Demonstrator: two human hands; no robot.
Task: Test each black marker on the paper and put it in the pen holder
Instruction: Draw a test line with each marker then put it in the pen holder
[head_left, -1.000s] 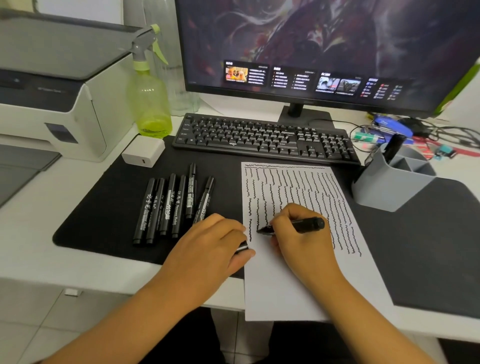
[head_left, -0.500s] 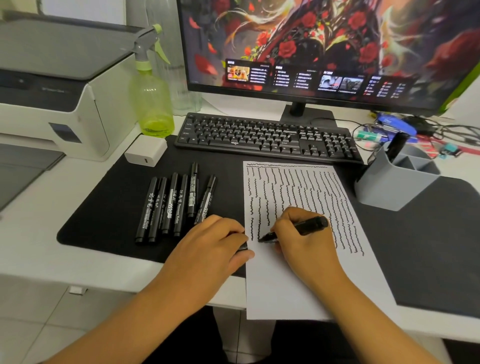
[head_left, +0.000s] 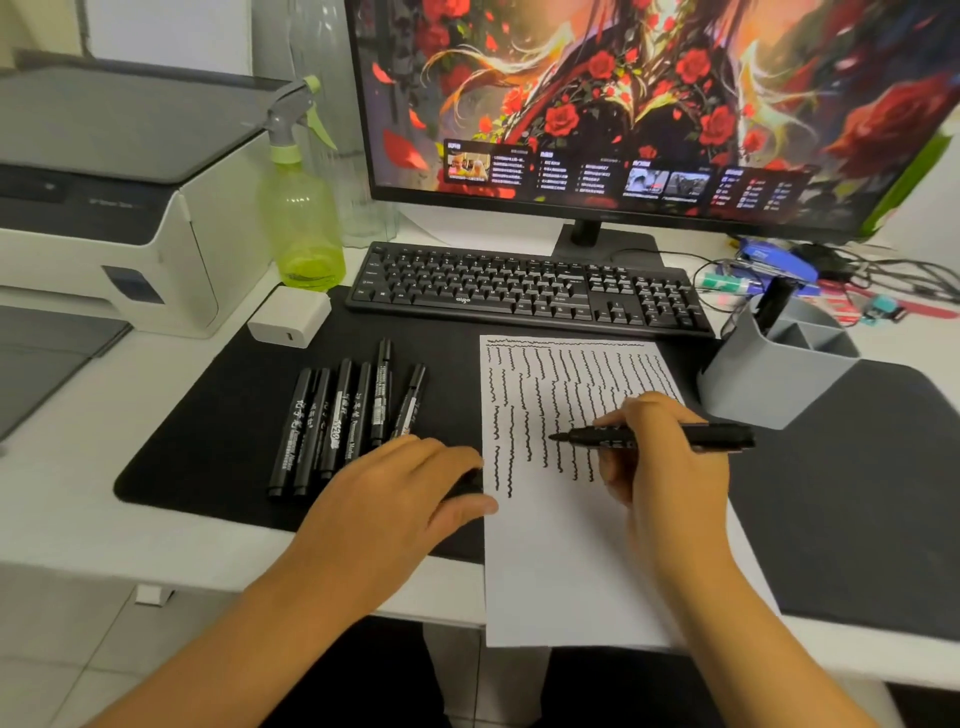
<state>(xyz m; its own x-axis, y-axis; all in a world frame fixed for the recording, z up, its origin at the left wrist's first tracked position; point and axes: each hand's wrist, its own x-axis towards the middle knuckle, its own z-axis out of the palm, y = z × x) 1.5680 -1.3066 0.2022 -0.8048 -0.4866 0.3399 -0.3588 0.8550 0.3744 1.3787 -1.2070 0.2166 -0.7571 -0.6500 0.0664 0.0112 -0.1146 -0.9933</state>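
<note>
On the white sheet of paper, which lies on a black desk mat on the table, the head view shows many wavy black test lines running down from the top edge. Above the lower rows of those lines the right hand grips one uncapped black marker between thumb and fingers, the barrel nearly level and its tip pointing toward the paper's left side, over the sheet. Whether the tip touches the paper cannot be told. At the paper's left edge the left hand rests with fingers curled around a small dark object, likely the cap, with its thumb just on the sheet. Left of the paper, six capped markers lie side by side on the mat. Right of the paper's top corner stands one grey pen holder with one dark marker upright inside. Beyond the paper sit one keyboard and one monitor. Far left of the paper are one green spray bottle, one white charger and one printer.
</note>
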